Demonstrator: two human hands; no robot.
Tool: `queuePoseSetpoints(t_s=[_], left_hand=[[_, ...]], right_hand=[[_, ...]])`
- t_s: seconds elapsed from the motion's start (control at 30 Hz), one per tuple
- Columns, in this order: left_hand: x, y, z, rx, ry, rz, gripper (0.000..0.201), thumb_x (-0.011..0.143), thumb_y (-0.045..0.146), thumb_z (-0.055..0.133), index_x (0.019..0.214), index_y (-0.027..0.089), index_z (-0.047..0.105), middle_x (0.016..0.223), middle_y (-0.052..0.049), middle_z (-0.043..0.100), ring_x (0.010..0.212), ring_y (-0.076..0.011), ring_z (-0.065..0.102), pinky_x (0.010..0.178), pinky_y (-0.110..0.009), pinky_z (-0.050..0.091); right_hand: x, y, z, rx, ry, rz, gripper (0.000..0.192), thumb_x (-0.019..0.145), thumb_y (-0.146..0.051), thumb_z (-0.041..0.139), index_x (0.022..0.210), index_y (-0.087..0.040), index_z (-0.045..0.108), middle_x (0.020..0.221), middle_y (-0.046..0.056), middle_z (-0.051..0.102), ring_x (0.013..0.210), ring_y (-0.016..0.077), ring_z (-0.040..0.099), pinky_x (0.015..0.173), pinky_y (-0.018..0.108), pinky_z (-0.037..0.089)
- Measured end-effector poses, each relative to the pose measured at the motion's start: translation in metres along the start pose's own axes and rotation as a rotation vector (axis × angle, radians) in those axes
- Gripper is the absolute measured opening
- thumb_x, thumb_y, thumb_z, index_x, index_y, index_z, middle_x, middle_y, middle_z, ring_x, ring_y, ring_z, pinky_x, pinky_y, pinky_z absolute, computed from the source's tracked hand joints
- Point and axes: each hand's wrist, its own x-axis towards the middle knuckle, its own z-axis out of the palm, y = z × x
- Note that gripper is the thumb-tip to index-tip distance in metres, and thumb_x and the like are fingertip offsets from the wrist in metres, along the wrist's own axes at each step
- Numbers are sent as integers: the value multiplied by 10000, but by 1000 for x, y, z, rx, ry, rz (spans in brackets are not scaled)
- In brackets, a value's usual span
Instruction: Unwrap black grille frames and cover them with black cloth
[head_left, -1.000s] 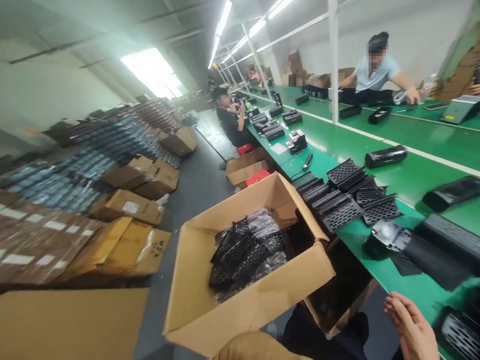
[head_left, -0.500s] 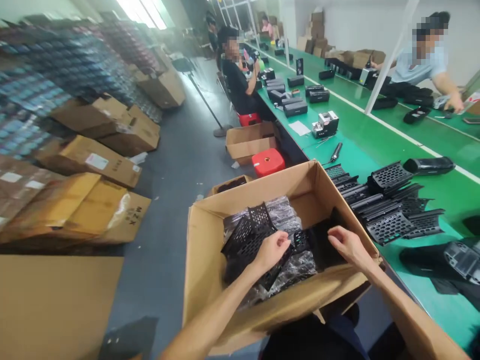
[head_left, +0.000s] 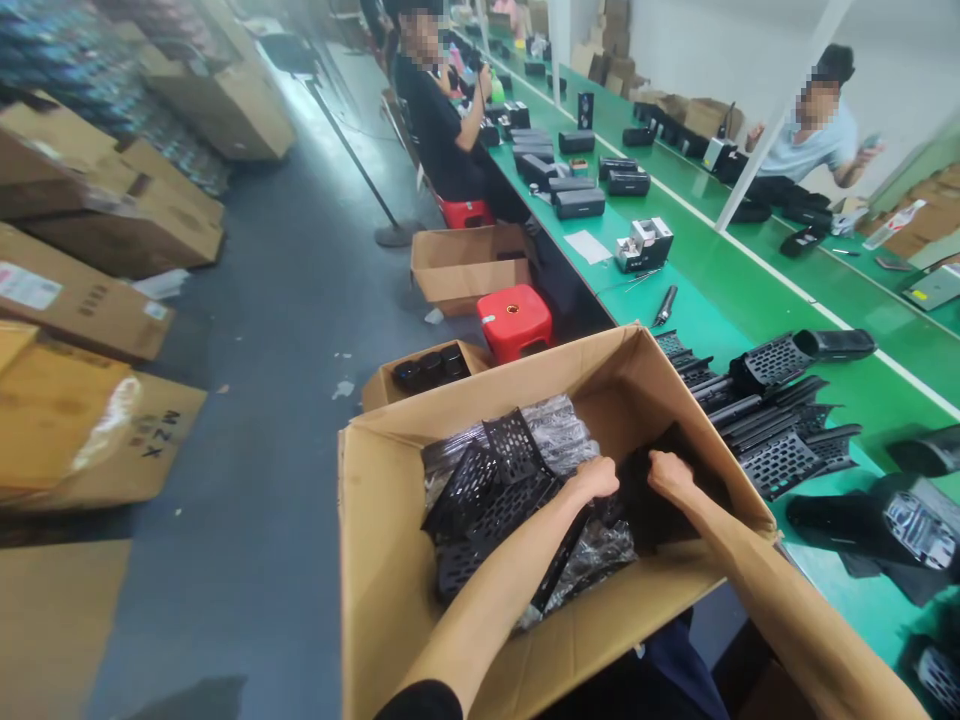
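Both hands reach into a large open cardboard box (head_left: 379,520). My left hand (head_left: 598,478) is closed over the middle of the box, its fingertips turned down and hidden. Below and left of it lie black perforated panels (head_left: 517,450), curved and loosely heaped on clear plastic-wrapped pieces (head_left: 562,425). My right hand (head_left: 670,473) is closed too, close to a dark black item (head_left: 694,500) along the box's right side. What either hand grips, if anything, cannot be made out.
On the green table (head_left: 739,300) to the right lie stacked perforated panels (head_left: 780,465) and black speaker-like housings (head_left: 840,345). Beyond the box stand a red stool (head_left: 515,318) and a smaller carton (head_left: 469,265). Cartons (head_left: 75,290) line the left. Two co-workers (head_left: 435,130) sit along the table.
My left hand has moved right and closed more, nearing my right hand, which has also curled shut. The camera view has shifted. The co-worker across the table has raised their hands.
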Motion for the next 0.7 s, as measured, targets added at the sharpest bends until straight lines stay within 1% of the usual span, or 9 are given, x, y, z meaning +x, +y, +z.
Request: queuePoseSetpoints(t_s=[0.13, 0.23, 0.33, 0.4, 0.47, 0.57, 0.63, 0.7], left_hand=[[-10, -13, 2, -41, 17, 20, 288, 963, 273, 590, 1170, 110, 705, 1271, -176, 688, 1191, -276, 660, 1022, -456, 523], [-17, -13, 4, -92, 54, 21, 325, 914, 203, 569, 1193, 89, 691, 1314, -216, 658, 1231, -309, 640, 1018, -434, 516], [-18, -8, 6, -166, 57, 18, 405, 841, 191, 593, 1229, 96, 659, 1307, -225, 660, 1209, -324, 652, 956, -370, 535], [-16, -4, 6, -228, 41, 18, 442, 811, 233, 618, 1238, 121, 644, 1239, -193, 700, 1133, -313, 687, 882, -333, 556], [-15, -2, 7, -290, 38, 15, 480, 802, 292, 630, 1256, 139, 620, 1212, -166, 714, 1080, -305, 703, 834, -324, 567], [-14, 0, 10, -368, 36, -14, 573, 781, 354, 653, 1302, 130, 575, 1258, -180, 693, 1053, -318, 708, 800, -342, 581], [-15, 1, 14, -417, -5, -35, 597, 774, 387, 665, 1307, 135, 571, 1216, -168, 714, 965, -304, 728, 729, -338, 591], [-15, 3, 17, -454, -68, -33, 569, 781, 431, 672, 1279, 166, 598, 1148, -116, 746, 874, -265, 740, 647, -308, 590]], right_hand=[[-5, 18, -19, 64, 35, -97, 336, 1029, -279, 563, 1332, -148, 620, 1175, 115, 692, 1066, 217, 672, 933, 376, 537], [-10, 24, -26, 106, 60, -147, 320, 1020, -236, 513, 1300, -158, 647, 1125, 89, 711, 1044, 198, 671, 894, 291, 493], [-15, 21, -20, 125, 57, -161, 294, 983, -214, 552, 1242, -171, 684, 1088, 79, 722, 1009, 184, 672, 847, 248, 464], [-19, 17, -11, 127, 44, -167, 276, 951, -181, 590, 1205, -162, 695, 1078, 83, 722, 989, 182, 668, 848, 262, 469], [-23, 15, -4, 126, 37, -170, 256, 934, -145, 603, 1173, -136, 692, 1047, 86, 716, 960, 181, 661, 857, 289, 480], [-30, 18, 0, 132, 35, -168, 222, 931, -101, 587, 1136, -108, 673, 1004, 81, 700, 903, 162, 644, 837, 284, 482], [-35, 23, -1, 141, 22, -165, 197, 939, -92, 570, 1114, -104, 660, 970, 68, 685, 842, 143, 627, 792, 265, 478], [-40, 28, -2, 142, -7, -162, 164, 936, -88, 586, 1085, -105, 653, 940, 52, 667, 806, 133, 608, 761, 255, 477]])
